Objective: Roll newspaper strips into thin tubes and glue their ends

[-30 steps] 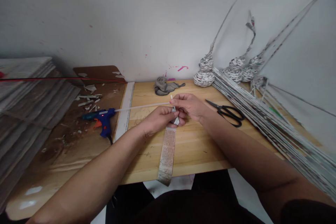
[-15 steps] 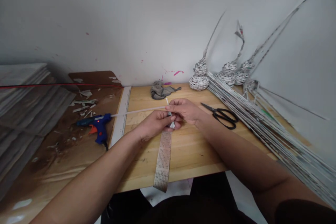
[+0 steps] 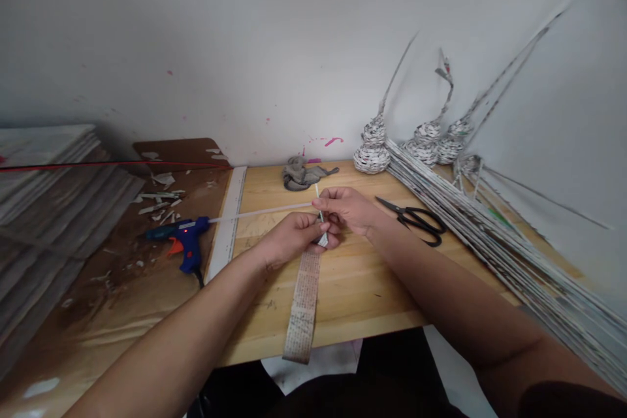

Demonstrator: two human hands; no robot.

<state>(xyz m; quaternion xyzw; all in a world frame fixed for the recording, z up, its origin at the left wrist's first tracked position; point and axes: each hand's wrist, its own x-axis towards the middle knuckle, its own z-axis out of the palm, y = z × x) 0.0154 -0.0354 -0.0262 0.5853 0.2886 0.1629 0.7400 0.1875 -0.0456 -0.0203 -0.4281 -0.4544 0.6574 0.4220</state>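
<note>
A long strip of printed paper [image 3: 302, 307] hangs down from my hands over the table's front edge. Its upper end is folded or rolled around a thin white stick whose tip [image 3: 317, 191] pokes up above my fingers. My left hand [image 3: 294, 235] pinches the rolled paper from the left. Close against it, my right hand [image 3: 347, 209] grips the upper part of the roll between thumb and fingers. A pale glue stick [image 3: 264, 211] runs from the back of the blue glue gun [image 3: 189, 235] toward my right fingertips.
Black scissors [image 3: 416, 219] lie right of my hands, beside a bundle of paper rods [image 3: 470, 228]. Woven paper gourds [image 3: 372, 150] stand by the wall. A grey cloth [image 3: 298, 174] lies behind; stacked paper [image 3: 49, 196] and scraps are at left.
The view has tilted up slightly. More of the rolled paper shows between my fingers, and the hanging strip's lower end has swung a little left.
</note>
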